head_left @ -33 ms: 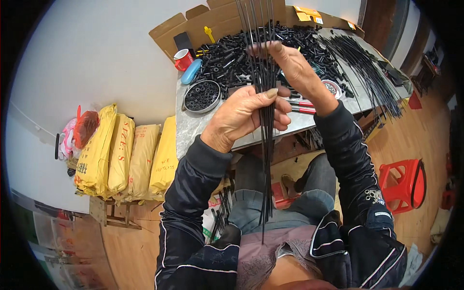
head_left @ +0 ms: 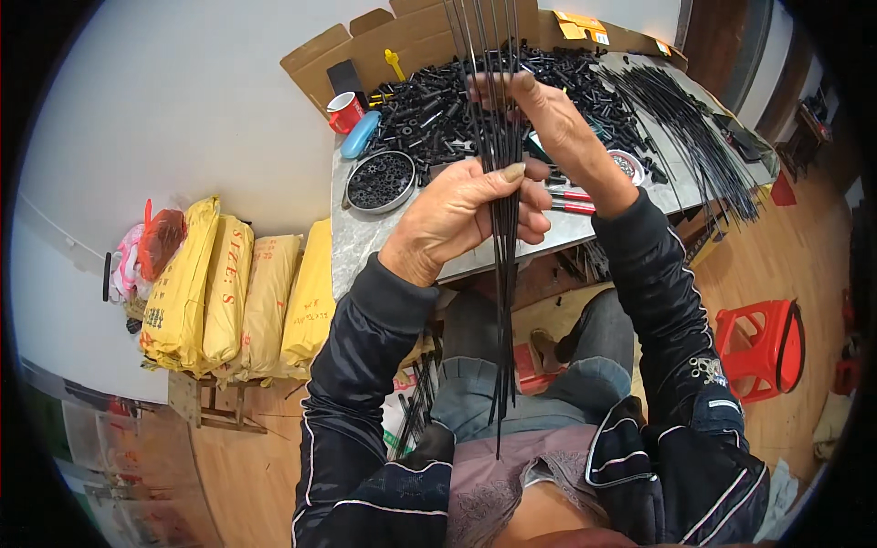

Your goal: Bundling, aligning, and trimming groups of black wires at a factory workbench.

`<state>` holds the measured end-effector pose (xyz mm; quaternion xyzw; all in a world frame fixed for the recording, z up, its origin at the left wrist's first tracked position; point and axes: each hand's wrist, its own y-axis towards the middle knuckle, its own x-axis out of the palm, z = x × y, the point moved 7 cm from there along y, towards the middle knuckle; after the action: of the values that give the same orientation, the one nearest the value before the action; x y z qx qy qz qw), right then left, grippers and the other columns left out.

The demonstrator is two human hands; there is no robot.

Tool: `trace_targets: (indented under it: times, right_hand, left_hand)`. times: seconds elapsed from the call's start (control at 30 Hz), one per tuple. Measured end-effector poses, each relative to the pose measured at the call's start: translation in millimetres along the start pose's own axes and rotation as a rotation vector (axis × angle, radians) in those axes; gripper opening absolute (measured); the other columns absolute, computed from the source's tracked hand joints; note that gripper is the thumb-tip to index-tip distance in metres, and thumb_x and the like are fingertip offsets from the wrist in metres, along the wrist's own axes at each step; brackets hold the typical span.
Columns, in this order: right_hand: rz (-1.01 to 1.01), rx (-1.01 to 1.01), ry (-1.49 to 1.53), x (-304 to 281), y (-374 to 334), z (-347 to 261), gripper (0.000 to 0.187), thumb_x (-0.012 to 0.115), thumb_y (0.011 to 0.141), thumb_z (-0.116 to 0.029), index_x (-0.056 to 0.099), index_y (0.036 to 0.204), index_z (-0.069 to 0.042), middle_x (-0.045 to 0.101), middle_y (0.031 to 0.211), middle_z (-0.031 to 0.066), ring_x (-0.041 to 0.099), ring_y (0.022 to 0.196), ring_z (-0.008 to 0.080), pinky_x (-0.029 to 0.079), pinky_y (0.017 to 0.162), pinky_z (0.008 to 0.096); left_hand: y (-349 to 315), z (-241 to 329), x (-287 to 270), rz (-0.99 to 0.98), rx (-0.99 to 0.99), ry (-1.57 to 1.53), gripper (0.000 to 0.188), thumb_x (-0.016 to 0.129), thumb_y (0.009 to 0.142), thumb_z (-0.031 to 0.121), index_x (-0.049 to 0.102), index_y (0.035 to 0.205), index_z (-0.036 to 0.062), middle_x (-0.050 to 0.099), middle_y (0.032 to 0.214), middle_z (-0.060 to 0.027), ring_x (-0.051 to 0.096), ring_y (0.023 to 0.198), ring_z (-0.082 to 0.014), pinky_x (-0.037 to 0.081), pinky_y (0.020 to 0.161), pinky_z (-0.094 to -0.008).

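Four plump yellow sacks (head_left: 239, 297) with dark print are leaning side by side on a low wooden rack (head_left: 212, 402) left of the table. An open brown cardboard box (head_left: 402, 41) is standing along the table's far edge, yellow labels (head_left: 577, 26) sticking to its flap.

We could not see the tops of the thin black rods (head_left: 500, 274), which ran past the upper edge. Our left hand (head_left: 470, 215) covered their middle stretch, and our right hand (head_left: 548, 119) hid part of the heap of small black parts (head_left: 429, 105). The parts in the round tin (head_left: 379, 181) were too small to tell apart.
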<state>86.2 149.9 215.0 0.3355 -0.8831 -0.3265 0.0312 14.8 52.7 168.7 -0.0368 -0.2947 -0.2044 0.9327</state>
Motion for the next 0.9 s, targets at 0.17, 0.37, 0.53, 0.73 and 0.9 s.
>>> trace_targets:
  times: [0.17, 0.37, 0.53, 0.73, 0.9]
  right_hand:
    - [0.058, 0.071, 0.305, 7.3, -7.1, -11.9, 0.052, 0.058, 0.094, -0.047, 0.059, 0.115, 0.001, 0.067, 0.100, 0.0094, 0.064, 0.088, 0.0126, 0.052, 0.080, 0.0254]
    - [-0.022, 0.229, 0.094, 11.7, -7.9, -14.0, 0.023, 0.061, 0.092, -0.018, 0.062, 0.104, 0.002, 0.068, 0.098, 0.0116, 0.065, 0.086, 0.0137, 0.054, 0.077, 0.0255]
    - [0.063, 0.173, 0.111, 2.1, -9.4, -17.1, 0.023, 0.059, 0.092, -0.018, 0.063, 0.102, 0.003, 0.068, 0.098, 0.0110, 0.064, 0.085, 0.0133, 0.053, 0.076, 0.0251]
    - [0.238, 0.269, -0.024, -18.4, -42.6, -2.1, 0.026, 0.057, 0.095, -0.025, 0.061, 0.102, 0.000, 0.063, 0.086, 0.0034, 0.058, 0.077, 0.0081, 0.050, 0.069, 0.0228]
    - [-0.127, 0.352, -0.165, 20.4, -87.2, 16.0, 0.027, 0.058, 0.095, -0.026, 0.063, 0.095, 0.001, 0.062, 0.080, 0.0026, 0.055, 0.074, 0.0064, 0.048, 0.066, 0.0231]
  left_hand:
    - [3.6, 8.8, 5.2, 0.000, 0.028, 0.012, 0.033, 0.053, 0.098, 0.020, 0.054, 0.115, -0.0078, 0.066, 0.093, -0.0170, 0.070, 0.080, -0.0276, 0.059, 0.072, -0.0409]
    - [11.3, 15.2, 5.4, 0.099, 0.102, 0.185, 0.029, 0.055, 0.098, 0.023, 0.060, 0.104, -0.0050, 0.067, 0.092, -0.0158, 0.069, 0.079, -0.0259, 0.059, 0.072, -0.0392]
    - [12.9, 9.9, 6.6, 0.109, 0.112, 0.117, 0.032, 0.052, 0.099, 0.024, 0.057, 0.110, -0.0051, 0.066, 0.094, -0.0161, 0.068, 0.083, -0.0267, 0.058, 0.076, -0.0396]
    - [12.1, 23.1, -16.9, 0.304, 0.271, 0.060, 0.027, 0.043, 0.101, 0.014, 0.054, 0.115, -0.0053, 0.066, 0.101, -0.0174, 0.067, 0.092, -0.0290, 0.056, 0.082, -0.0419]
    - [15.8, 24.2, -19.3, 0.377, 0.327, 0.100, 0.030, 0.044, 0.100, 0.012, 0.050, 0.122, -0.0070, 0.063, 0.113, -0.0208, 0.063, 0.107, -0.0340, 0.052, 0.094, -0.0440]
